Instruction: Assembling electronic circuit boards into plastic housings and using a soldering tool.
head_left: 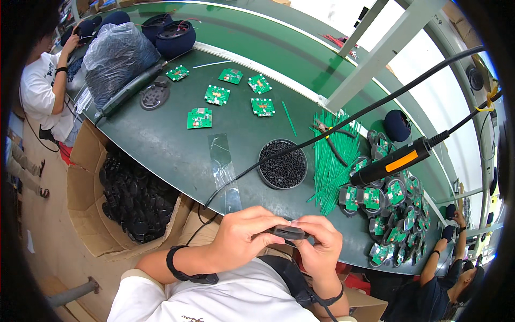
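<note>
Close to my body, just past the table's near edge, both hands grip a black rounded plastic housing [290, 232]. My left hand [245, 235] pinches its left end between thumb and fingers. The right end is held the same way by my right hand [322, 239]. The housing is turned edge-on, so its inside cannot be made out. Beyond my hands stands a round dish of small black screws [282, 163]. Green circuit boards [216, 95] lie spread over the far left of the table. One black oval housing [154, 97] rests beside them.
A corded screwdriver [391, 162] hangs at the right over a pile of black housings with green boards [399, 214]. Pliers [331, 140] lie on green strips [327, 182]. A carton [91, 214] of black parts stands left. A cable crosses the table. Co-workers sit at both sides.
</note>
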### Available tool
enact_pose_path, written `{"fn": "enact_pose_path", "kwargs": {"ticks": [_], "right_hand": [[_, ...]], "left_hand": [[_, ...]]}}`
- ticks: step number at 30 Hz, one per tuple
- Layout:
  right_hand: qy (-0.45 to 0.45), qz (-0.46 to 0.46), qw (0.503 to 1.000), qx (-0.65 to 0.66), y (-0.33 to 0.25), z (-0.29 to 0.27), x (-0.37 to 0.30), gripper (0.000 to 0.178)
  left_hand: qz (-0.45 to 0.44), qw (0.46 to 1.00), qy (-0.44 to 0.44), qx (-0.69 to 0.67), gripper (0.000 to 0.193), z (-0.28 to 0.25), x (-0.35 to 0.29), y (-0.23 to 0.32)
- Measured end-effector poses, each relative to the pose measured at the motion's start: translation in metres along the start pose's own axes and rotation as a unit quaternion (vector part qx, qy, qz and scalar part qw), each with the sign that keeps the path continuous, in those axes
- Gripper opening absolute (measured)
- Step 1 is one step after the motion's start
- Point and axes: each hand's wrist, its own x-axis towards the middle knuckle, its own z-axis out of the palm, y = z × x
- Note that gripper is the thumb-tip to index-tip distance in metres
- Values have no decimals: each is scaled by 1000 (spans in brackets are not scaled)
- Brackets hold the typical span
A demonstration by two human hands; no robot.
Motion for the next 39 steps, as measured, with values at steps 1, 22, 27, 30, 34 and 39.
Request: {"fn": "enact_pose_path", "kwargs": {"ticks": [1, 22, 27, 30, 34, 39], "right_hand": [[1, 1, 1000, 0, -1, 0, 0, 19], [22, -65, 997, -34, -10, 1, 4, 27], [29, -94, 993, -68, -11, 3, 5, 30], [32, -102, 992, -73, -3, 4, 5, 33], [44, -109, 991, -60, 15, 6, 14, 35], [-46, -157, 977, -140, 29, -1, 11, 42]], "left_hand": [[0, 1000, 0, 5, 29, 0, 0, 0], [-14, 1000, 1, -8, 28, 3, -2, 1], [10, 999, 26, -28, 25, 7, 0, 2], [9, 1000, 15, -3, 27, 5, 0, 3], [68, 993, 29, 88, 29, 6, 11, 2], [160, 959, 8, 236, 31, 14, -10, -39]]}}
